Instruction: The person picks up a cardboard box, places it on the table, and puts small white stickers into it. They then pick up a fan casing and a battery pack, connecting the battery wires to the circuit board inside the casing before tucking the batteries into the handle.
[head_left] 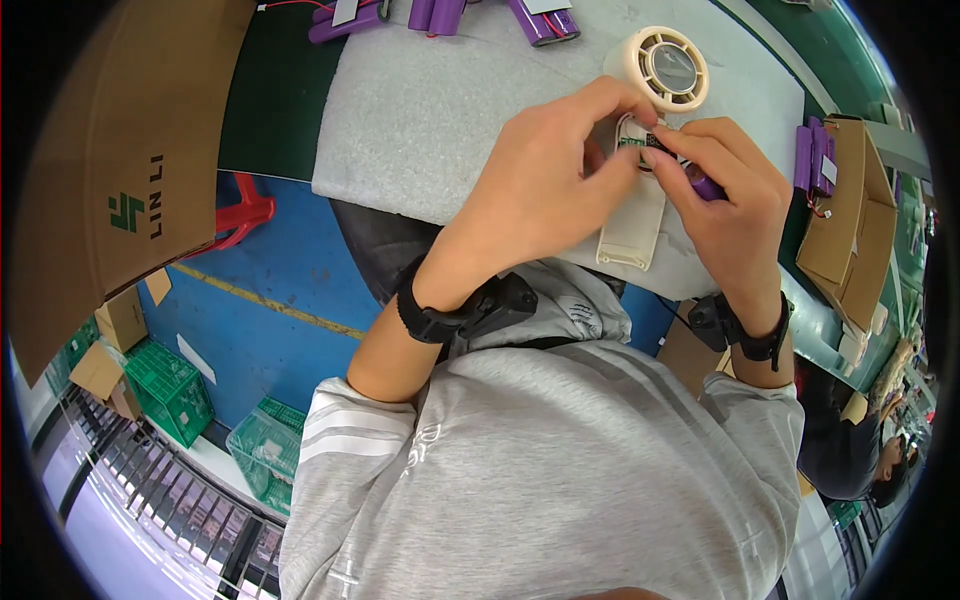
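Note:
A cream handheld fan lies on the pale foam mat with its round head (672, 68) away from me and its handle shell (632, 235) toward me, open side up. At the top of the handle sits a small green circuit board (632, 140) with a dark part beside it. My left hand (545, 175) pinches at the board with thumb and index finger; the thumb is slightly blurred. Curled round a purple battery pack (706, 185), my right hand (735, 180) has its thumb and index finger at the board's other side. My fingers hide most of the pack.
Several purple battery packs (435, 15) lie along the mat's far edge. At the right stands an open cardboard box (850, 220) with purple packs beside it. A large carton (120, 130) fills the left. Green crates (168, 390) and a red stool (245, 212) stand on the floor; a person (850, 450) is at far right.

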